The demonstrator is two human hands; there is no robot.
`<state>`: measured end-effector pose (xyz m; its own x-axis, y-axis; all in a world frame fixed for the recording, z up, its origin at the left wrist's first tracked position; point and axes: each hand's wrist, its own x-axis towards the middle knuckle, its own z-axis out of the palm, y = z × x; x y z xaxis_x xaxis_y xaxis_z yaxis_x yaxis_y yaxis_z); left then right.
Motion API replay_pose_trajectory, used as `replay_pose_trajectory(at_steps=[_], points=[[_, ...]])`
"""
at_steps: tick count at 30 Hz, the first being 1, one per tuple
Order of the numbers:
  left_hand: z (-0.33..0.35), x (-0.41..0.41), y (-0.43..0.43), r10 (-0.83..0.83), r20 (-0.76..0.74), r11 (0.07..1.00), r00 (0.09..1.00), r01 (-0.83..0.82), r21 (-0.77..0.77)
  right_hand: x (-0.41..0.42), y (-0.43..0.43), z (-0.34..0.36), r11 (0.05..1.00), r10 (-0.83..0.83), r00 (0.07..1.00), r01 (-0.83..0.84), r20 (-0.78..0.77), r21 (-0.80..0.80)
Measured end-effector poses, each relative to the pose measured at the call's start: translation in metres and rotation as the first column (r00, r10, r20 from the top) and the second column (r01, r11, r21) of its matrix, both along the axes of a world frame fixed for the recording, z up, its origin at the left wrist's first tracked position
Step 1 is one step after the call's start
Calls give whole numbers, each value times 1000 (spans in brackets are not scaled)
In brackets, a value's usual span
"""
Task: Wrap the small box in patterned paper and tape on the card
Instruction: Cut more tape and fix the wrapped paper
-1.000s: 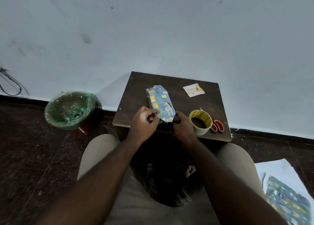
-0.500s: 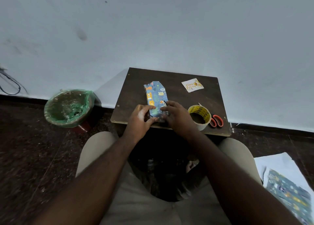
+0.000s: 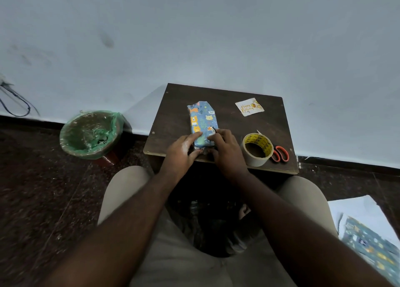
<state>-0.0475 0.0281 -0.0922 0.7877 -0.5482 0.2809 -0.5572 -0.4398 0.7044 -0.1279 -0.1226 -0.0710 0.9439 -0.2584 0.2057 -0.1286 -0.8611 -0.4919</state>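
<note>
small box [image 3: 202, 122], wrapped in blue animal paper, lies flat on dark table [image 3: 173, 117], long axis 12 to 6. left hand [image 3: 181, 154] and right hand [image 3: 225, 152] both press on its 6 o'clock end, fingers laid over the top, not clenched. card [image 3: 249, 107] at 1 o'clock of box, apart. tape roll [image 3: 257, 149] at 4 o'clock, scissors [image 3: 280, 154] touching its 3 o'clock side. lined bin [image 3: 91, 134] on floor at 9.
</note>
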Motion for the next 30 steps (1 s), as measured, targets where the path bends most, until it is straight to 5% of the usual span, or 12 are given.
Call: replay_pose_trajectory(at_steps=[14,24,27,30], points=[[-2,2,-4,-24,29,999,999,23,22,4,2,1,999,-51,999,51,10,-12],[8,-2,-4,39,-147,999,988,-37,20,-8,1,20,989,-40,998,46,-41,143],[18,-3,-4,130,-106,991,986,-131,2,-29,-4,27,971,-114,992,99,58,216],[29,-12,-8,172,-31,974,985,-174,-147,-49,-17,30,972,-221,958,200,184,125]])
